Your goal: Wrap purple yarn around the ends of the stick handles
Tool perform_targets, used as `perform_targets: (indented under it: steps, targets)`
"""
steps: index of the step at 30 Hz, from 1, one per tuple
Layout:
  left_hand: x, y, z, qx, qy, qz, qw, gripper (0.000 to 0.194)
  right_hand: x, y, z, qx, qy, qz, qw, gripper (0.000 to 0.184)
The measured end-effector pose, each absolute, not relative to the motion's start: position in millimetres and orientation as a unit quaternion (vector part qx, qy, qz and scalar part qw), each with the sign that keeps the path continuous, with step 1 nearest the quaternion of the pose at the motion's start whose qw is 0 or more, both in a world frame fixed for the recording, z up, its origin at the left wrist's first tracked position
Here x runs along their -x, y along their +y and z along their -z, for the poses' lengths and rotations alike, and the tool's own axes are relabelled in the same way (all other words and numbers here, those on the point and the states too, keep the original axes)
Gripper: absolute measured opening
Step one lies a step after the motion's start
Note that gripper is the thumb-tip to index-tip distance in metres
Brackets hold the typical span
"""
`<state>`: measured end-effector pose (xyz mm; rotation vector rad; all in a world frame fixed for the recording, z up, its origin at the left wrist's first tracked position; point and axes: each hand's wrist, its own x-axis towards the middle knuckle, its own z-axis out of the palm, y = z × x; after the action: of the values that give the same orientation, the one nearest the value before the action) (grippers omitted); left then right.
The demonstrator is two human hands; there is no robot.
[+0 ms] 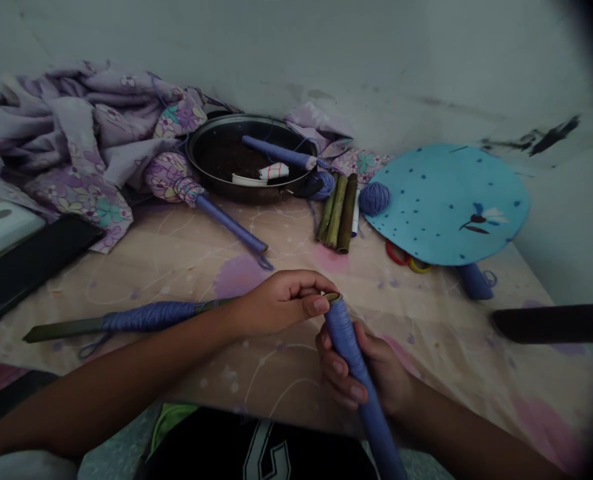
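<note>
My right hand (349,373) is wrapped round a bamboo tube (349,340) covered in tightly wound blue-violet yarn. The tube leans, its open upper end facing away from me and its lower end running off the bottom of the view. At that upper rim, the thumb and fingers of my left hand (281,303) pinch the edge; whether a strand of yarn lies between them, I cannot tell. Behind my left forearm lies a stick (149,317) with blue yarn wound thickly round its middle.
Beyond my hands stand a dark pan (216,190) with a yarn-wrapped stick (276,152) across it, bare bamboo pieces (337,213), a yarn ball (375,198) and a blue fan-shaped sheet (446,207). Floral cloth (83,133) and a black phone (41,263) lie left. A dark blade-like object (551,325) is at right.
</note>
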<state>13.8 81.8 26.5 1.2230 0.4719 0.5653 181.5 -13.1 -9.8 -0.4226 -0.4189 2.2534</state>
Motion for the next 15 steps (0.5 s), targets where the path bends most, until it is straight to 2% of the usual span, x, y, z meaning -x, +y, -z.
perform_targets:
  steps: [5,10,15]
  targets:
    - [-13.8,79.4,-26.1,-0.555,0.207,-0.258,0.764,0.041,-178.3,-11.8,3.3,0.188,-0.168,-0.893,0.373,0.035]
    - [-13.5,82.6,-21.6,-0.567,0.221,-0.272,0.745,0.039,-173.9,-12.5,-2.8,0.26,-0.225,-0.826,0.447,0.03]
    - [-16.4,81.3,-20.3,-0.539,0.208,-0.27,0.77,0.039,-174.2,-14.8,-1.9,0.289,-0.219,-0.814,0.454,0.027]
